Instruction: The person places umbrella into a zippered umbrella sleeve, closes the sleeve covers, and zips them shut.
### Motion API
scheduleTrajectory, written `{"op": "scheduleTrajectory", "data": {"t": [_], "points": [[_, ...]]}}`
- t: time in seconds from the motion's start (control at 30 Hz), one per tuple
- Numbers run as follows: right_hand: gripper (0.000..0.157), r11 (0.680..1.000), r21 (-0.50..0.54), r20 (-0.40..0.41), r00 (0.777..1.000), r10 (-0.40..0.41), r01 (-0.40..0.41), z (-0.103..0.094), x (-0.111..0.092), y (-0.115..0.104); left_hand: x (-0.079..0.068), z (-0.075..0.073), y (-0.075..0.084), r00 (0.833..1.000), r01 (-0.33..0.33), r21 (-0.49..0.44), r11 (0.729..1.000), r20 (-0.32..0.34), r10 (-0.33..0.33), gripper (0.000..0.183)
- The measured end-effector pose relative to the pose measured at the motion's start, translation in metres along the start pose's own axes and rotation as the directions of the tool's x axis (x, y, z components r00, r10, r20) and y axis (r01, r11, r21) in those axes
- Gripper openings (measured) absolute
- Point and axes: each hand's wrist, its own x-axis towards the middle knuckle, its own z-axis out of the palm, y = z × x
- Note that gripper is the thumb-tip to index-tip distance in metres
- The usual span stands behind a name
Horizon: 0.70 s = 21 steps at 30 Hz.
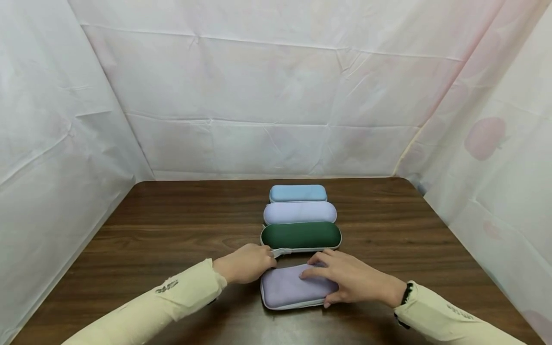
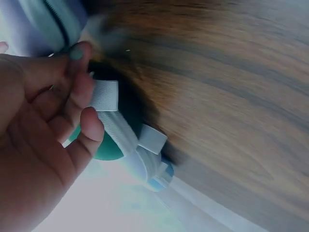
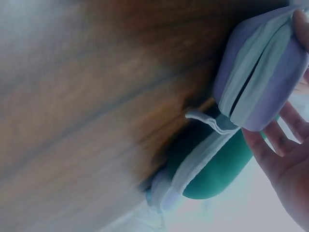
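A purple zippered case lies nearest me on the table. My right hand grips it at its right end, thumb on the near side and fingers over the top and far side. At the far left corner, my left hand has curled fingers against the case's zipper edge, seeming to pinch there; any zipper pull is hidden. Just beyond stands a green zippered case with a pale strap near the left hand's fingers. A fabric tab shows beside those fingers in the left wrist view.
Behind the green case, a lavender case and a light blue case lie in a row toward the far edge. The dark wood tabletop has rounded far corners. Pale sheeting hangs behind and at both sides.
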Motion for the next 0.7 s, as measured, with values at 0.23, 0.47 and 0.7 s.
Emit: {"op": "scheduleTrajectory", "data": {"t": [0.23, 0.47, 0.7], "points": [[0.068, 1.0, -0.028, 0.043, 0.999, -0.002, 0.003, -0.005, 0.001, -0.002, -0.012, 0.008, -0.004, 0.995, -0.043, 0.183, 0.982, -0.084, 0.059, 0.013], [0.066, 1.0, -0.015, 0.048, 0.999, 0.014, -0.014, -0.006, 0.001, -0.003, -0.02, 0.015, -0.006, 0.986, -0.074, 0.228, 0.971, -0.131, 0.106, 0.012], [0.063, 0.999, -0.014, 0.011, 0.999, 0.034, -0.034, -0.005, 0.0, -0.005, -0.029, 0.018, -0.006, 0.978, -0.048, 0.143, 0.989, -0.195, 0.076, 0.012]]}}
